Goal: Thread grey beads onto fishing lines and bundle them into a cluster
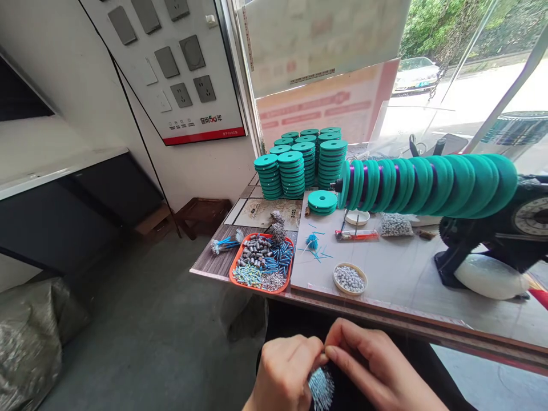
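Note:
Over my lap, my left hand is closed around a bundle of thin light-blue strands, whose fanned ends stick out below the fingers. My right hand meets it at the fingertips, thumb and forefinger pinched together. Whatever lies in that pinch is too small to make out. On the table ahead, an orange tray holds grey cylindrical pieces, blue ribbed pieces and small beads in separate heaps. To its right stands a round dish of grey beads.
Green spools stand in stacks at the back. More green discs fill a rod on a black machine at right. Blue-stemmed bundles, a blue clump, a red-handled tool and a bag of beads lie about.

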Demonstrator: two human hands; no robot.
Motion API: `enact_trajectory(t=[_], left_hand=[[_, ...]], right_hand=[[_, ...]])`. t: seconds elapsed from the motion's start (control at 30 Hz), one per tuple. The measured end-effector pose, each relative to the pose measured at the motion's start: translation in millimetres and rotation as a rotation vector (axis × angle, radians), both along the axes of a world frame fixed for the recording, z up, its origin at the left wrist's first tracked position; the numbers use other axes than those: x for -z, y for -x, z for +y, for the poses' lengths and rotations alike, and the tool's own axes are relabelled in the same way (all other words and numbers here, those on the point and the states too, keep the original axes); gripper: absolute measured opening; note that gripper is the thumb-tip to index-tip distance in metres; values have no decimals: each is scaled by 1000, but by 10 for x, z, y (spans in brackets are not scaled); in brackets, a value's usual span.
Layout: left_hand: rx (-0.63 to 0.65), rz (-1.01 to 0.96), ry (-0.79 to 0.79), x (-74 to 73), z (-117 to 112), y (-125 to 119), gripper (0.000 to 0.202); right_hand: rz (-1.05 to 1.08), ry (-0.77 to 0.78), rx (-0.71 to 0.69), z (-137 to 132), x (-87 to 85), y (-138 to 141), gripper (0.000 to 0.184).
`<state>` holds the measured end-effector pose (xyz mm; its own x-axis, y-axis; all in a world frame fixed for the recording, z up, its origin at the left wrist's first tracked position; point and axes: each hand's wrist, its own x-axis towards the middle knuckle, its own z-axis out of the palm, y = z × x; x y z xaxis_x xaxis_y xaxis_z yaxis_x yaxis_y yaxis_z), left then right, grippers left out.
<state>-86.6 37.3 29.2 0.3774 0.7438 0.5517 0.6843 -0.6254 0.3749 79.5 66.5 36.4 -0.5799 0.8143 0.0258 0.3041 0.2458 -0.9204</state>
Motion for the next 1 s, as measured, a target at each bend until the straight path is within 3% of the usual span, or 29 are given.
enact_trajectory(t=[0.13, 0.33, 0.7, 0.77, 0.83, 0.93, 1.0], left_hand=[[18, -96, 120, -2, 7, 22, 15], [0, -167, 149, -16, -5, -13, 17], [-39, -277, 200, 171, -50, -26, 17], [-41, -371, 340, 139, -57, -28, 22], [-68, -540, 575, 96, -63, -17, 30], [-109, -856, 946, 59, -62, 20, 37], [-66, -998, 1070, 69, -53, 34, 38]], right_hand=[[-19, -86, 76, -18, -19, 5, 27], [-3, -188, 139, -63, -15, 21, 25], [-8, -188, 138, -69, 0, 26, 25], [-30, -186, 120, -58, -9, 0, 25], [-56, -196, 131, -24, -42, -69, 23], [-93, -255, 221, 76, -132, -217, 20], [-121, -330, 269, 168, -192, -297, 20]])
